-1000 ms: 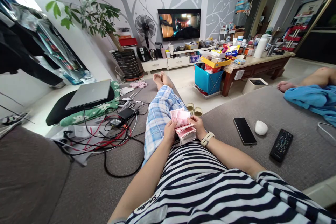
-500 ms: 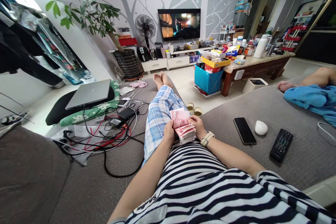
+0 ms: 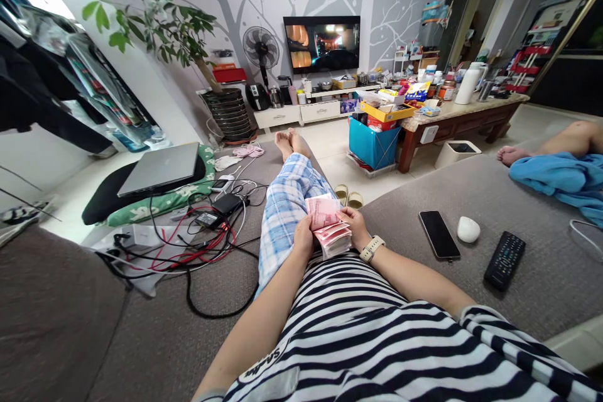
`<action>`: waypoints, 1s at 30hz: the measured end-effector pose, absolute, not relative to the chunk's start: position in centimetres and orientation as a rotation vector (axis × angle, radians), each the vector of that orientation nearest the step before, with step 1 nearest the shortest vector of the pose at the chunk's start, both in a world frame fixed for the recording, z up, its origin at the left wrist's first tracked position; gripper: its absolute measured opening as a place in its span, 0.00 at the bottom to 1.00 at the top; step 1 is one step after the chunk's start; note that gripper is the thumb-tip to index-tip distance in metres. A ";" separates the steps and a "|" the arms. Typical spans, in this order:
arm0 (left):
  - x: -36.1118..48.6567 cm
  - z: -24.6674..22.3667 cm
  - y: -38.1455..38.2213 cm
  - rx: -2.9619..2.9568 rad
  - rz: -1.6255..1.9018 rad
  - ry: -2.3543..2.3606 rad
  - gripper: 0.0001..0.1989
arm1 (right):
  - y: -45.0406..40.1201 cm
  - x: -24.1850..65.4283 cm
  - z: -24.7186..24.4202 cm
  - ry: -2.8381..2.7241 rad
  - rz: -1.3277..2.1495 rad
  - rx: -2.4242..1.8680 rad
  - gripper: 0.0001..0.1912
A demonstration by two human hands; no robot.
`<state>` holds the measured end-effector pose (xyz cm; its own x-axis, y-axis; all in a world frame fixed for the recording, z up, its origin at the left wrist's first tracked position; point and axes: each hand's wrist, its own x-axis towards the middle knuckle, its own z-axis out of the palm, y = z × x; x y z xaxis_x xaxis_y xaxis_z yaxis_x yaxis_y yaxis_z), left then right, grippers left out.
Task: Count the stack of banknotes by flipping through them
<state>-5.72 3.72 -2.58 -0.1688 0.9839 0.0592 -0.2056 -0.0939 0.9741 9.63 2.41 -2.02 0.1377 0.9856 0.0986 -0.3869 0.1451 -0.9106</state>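
A folded stack of pink banknotes (image 3: 335,239) rests above my lap, with its upper notes fanned away from me. My left hand (image 3: 304,236) is closed on the stack's left side. At the right edge my right hand (image 3: 354,224), with a pale watch (image 3: 372,249) on the wrist, pinches the notes between thumb and fingers. Beneath them lie my blue plaid trousers (image 3: 282,213) and striped shirt (image 3: 348,301). Some fingers of both hands are hidden behind the notes.
Right of me on the grey sofa (image 3: 405,201) lie a phone (image 3: 439,234), a white rounded case (image 3: 468,229) and a remote control (image 3: 505,260). Tangled cables (image 3: 221,226) and a laptop (image 3: 162,166) are at the left. Another person's leg (image 3: 560,141) shows at far right.
Both hands stay in nearly the same place on the banknotes. Only the edges of the fanned notes have shifted slightly.
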 end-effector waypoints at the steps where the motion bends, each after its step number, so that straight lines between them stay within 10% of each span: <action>1: -5.7 -2.5 3.7 1.023 1.478 1.124 0.15 | 2.4 9.6 -2.0 -0.883 1.204 -0.871 0.19; 30: -5.3 -2.4 3.6 0.979 1.485 1.045 0.13 | 2.7 9.7 -2.5 -0.932 1.197 -0.892 0.20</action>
